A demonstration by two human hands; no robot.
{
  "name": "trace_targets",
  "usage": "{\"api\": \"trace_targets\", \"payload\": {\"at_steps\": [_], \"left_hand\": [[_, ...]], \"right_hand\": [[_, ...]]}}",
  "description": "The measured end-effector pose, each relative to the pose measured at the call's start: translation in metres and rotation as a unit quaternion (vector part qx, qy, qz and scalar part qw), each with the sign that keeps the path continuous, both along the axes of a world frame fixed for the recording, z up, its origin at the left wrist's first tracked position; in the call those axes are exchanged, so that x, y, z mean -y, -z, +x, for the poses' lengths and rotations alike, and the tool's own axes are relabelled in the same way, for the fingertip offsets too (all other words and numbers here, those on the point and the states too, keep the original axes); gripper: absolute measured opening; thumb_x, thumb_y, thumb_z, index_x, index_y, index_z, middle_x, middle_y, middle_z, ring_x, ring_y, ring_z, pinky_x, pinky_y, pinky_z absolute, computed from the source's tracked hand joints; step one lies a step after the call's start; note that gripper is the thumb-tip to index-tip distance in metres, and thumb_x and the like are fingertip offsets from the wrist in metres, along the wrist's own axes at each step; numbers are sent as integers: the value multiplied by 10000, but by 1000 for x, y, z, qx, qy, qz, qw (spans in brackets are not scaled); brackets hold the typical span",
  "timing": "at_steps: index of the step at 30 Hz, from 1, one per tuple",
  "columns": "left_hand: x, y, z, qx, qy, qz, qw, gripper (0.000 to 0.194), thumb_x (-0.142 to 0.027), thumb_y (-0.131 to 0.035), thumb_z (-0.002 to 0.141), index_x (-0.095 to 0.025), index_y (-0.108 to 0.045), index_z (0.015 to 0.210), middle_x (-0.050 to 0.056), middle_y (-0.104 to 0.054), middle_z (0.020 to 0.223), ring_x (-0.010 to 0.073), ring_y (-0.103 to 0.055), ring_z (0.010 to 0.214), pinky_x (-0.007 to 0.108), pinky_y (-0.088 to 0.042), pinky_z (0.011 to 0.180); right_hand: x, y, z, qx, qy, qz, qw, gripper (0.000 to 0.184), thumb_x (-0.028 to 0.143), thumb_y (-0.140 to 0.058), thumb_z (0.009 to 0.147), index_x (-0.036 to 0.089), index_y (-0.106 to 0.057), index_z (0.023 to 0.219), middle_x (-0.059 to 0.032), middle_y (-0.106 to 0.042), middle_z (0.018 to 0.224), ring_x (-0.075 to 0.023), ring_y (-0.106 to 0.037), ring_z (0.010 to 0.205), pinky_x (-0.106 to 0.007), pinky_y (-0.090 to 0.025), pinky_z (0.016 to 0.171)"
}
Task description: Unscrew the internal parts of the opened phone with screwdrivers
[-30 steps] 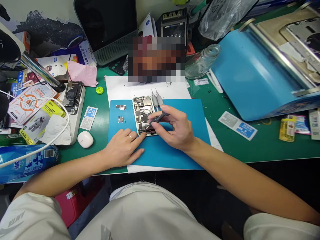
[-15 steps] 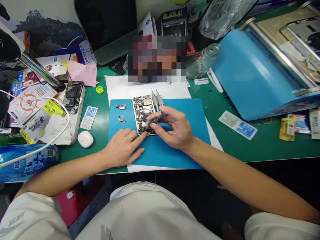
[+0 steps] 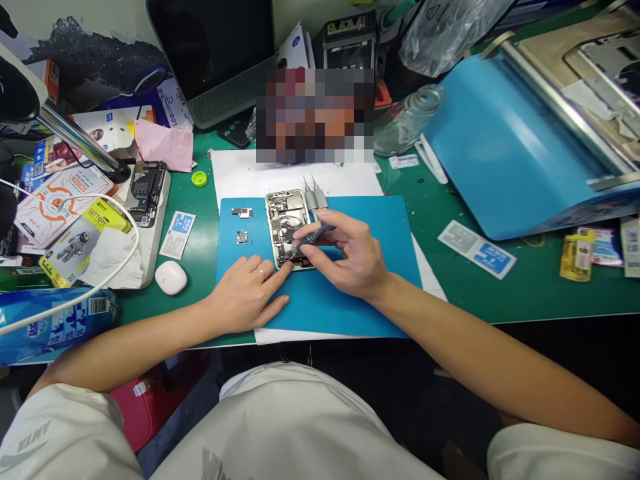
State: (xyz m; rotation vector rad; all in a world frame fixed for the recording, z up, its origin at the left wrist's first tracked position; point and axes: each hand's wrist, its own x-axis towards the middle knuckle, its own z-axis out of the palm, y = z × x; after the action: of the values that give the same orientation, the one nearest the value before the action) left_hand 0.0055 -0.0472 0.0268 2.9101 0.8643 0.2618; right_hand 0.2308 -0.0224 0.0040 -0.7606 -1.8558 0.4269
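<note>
An opened smartphone lies on a blue mat, its inner parts bare. My right hand pinches a grey screwdriver between thumb and fingers, tilted with its tip low over the phone's bottom end. My left hand rests on the mat, index finger stretched to the phone's lower left edge, thumb apart; it grips nothing. Two more grey screwdrivers lie beside the phone's upper right, their thin tips pointing away from me. Left of the phone are a small metal plate and some tiny parts.
A white earbud case and a card lie left of the mat. Another opened phone sits on a white block. A glass jar and a large blue machine stand to the right. A monitor is behind.
The screwdriver has shifted very slightly in my right hand and its thin tip now shows near my left index finger. My left hand stays in place.
</note>
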Motion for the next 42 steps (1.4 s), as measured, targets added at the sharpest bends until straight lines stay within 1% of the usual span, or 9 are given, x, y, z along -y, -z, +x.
{"api": "trace_targets", "payload": {"at_steps": [5,12,19,23,30,42], "left_hand": [[0,-1,0,-3,-1,-3,1000,531,-445,-421,1043,-57,-497,1397,110,-617,948,254,-549,828,384,-384,663],[0,0,0,-6,0,0,1000,537,-451,-422,1043,-51,-493,1394,116,-618,953,256,-553,835,387,-392,668],[0,0,0,-6,1,-5,1000,535,-451,-411,1046,-52,-501,1392,115,-615,954,254,-550,829,382,-385,662],[0,0,0,-10,2,-9,1000,535,-452,-409,1048,-54,-500,1394,119,-614,957,259,-556,847,382,-383,666],[-1,-2,0,-5,4,-2,1000,511,-440,-423,1045,-76,-510,1394,105,-614,947,250,-550,829,377,-369,663],[0,-2,0,-11,6,4,1000,486,-435,-426,1043,-100,-526,1380,107,-611,953,252,-552,839,378,-369,664]], "right_hand": [[0,0,0,1,1,0,1000,592,108,-631,921,239,-395,1448,-68,-732,1057,-172,-759,875,-269,-680,687],[0,0,0,-11,-6,-14,1000,612,72,-633,906,233,-401,1449,-68,-732,1065,-173,-761,893,-277,-681,726],[0,-1,1,-6,6,-27,1000,541,144,-624,933,242,-410,1420,-74,-741,1067,-182,-764,881,-285,-686,695],[0,-2,2,-16,21,-33,999,539,158,-636,931,255,-422,1416,-59,-750,1032,-176,-760,846,-287,-688,695],[-1,-2,1,-34,38,-48,998,508,193,-656,928,274,-459,1389,-51,-765,1041,-191,-769,839,-302,-701,705],[-3,2,1,-46,28,-50,997,558,151,-660,921,284,-451,1421,-46,-764,1043,-172,-763,845,-281,-695,709]]}}
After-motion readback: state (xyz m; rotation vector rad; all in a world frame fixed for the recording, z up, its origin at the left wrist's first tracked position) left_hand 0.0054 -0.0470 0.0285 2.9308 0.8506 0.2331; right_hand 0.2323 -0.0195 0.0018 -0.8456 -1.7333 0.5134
